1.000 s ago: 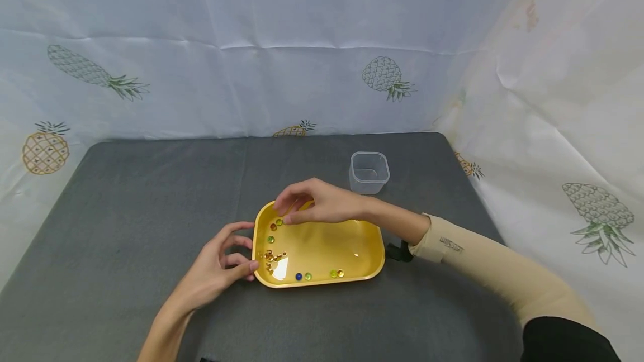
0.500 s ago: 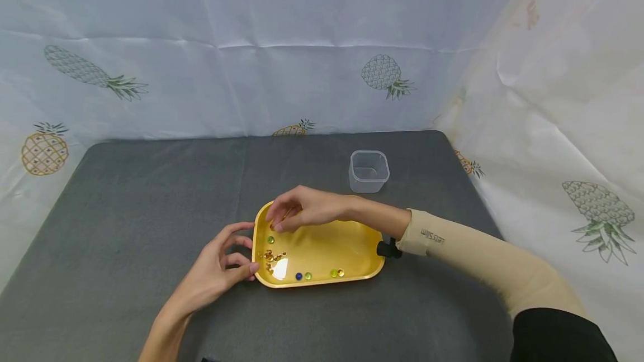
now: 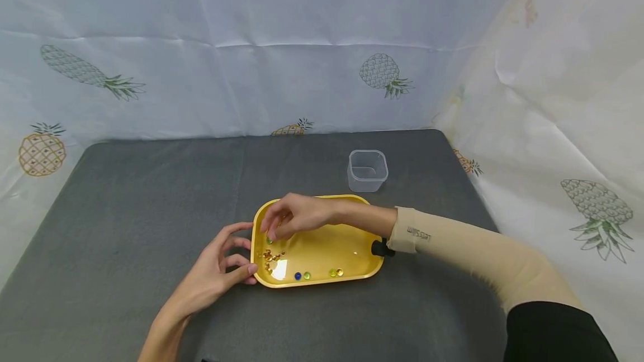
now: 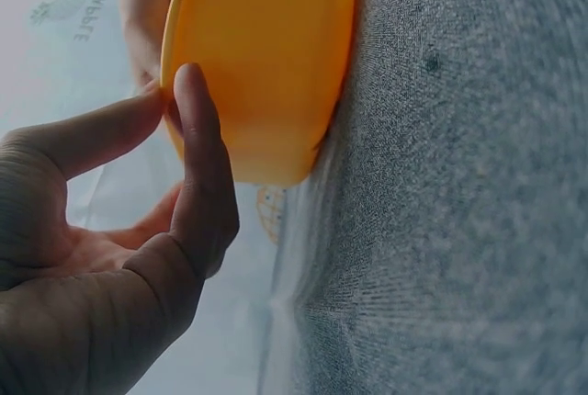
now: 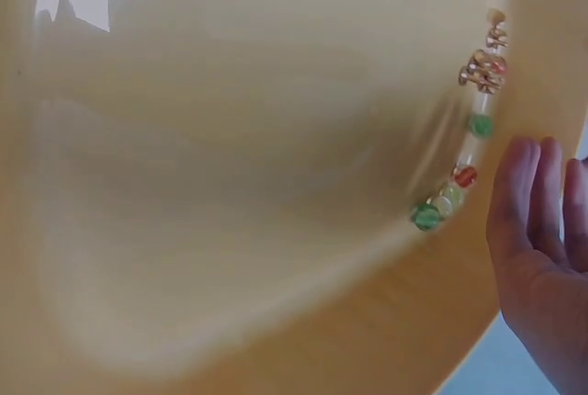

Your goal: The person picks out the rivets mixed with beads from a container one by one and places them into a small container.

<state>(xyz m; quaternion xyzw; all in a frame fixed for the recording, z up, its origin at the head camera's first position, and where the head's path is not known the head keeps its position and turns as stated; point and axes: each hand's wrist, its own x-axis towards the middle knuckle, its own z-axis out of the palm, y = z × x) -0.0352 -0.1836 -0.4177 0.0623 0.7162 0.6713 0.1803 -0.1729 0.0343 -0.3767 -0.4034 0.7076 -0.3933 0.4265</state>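
Observation:
A yellow tray (image 3: 322,250) lies on the dark cloth. My left hand (image 3: 213,267) pinches its left rim, with the thumb at the edge and a finger against the outer wall in the left wrist view. Over the tray's left end reaches my right hand (image 3: 297,217), fingers loosely bent, nothing showing between them. In the right wrist view its fingertips are close to a green marble (image 5: 480,125). Along that end lie a red marble (image 5: 465,175), another green marble (image 5: 425,217) and a cluster of small shiny gold pieces (image 5: 482,72).
Along the tray's near side sit a blue marble (image 3: 298,276), a green one (image 3: 307,276) and a pair of yellowish marbles (image 3: 336,272). A clear plastic container (image 3: 368,171) stands behind the tray on the right. White pineapple-print cloth (image 3: 226,82) hangs behind the table.
My right hand has moved left and a little toward me along the tray's left end, covering marbles that showed earlier. The left hand keeps its place at the rim.

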